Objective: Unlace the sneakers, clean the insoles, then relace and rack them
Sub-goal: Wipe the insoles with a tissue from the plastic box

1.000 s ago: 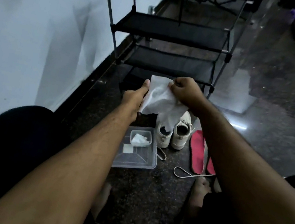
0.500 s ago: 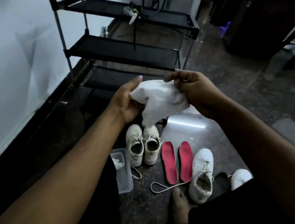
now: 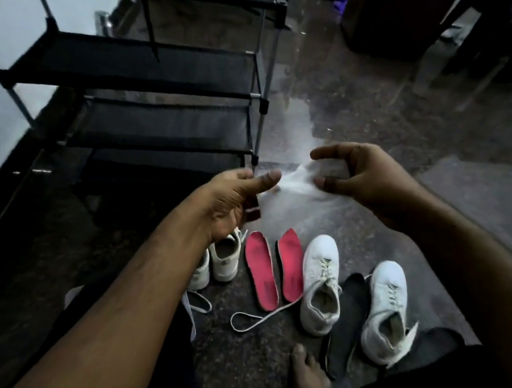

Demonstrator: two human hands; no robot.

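Both hands held a white wipe (image 3: 292,193) above the red insoles (image 3: 272,267), the left hand (image 3: 229,202) pinching one edge and the right hand (image 3: 357,181) with fingers clamped on the other (blurred, so detail was uncertain), probably spreading it for cleaning. The unlaced sneakers (image 3: 322,284) stood just beside those insoles on the floor, with the shoe rack (image 3: 140,67) beyond them.

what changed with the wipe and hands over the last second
The hands drew apart and spread the white wipe out, where it had been bunched between them. The right hand has loosened, only its fingertips on the wipe's top edge; the left hand holds the other edge by its thumb. Unchanged: red insoles, sneakers and loose lace lie on the floor, the rack bare of shoes.
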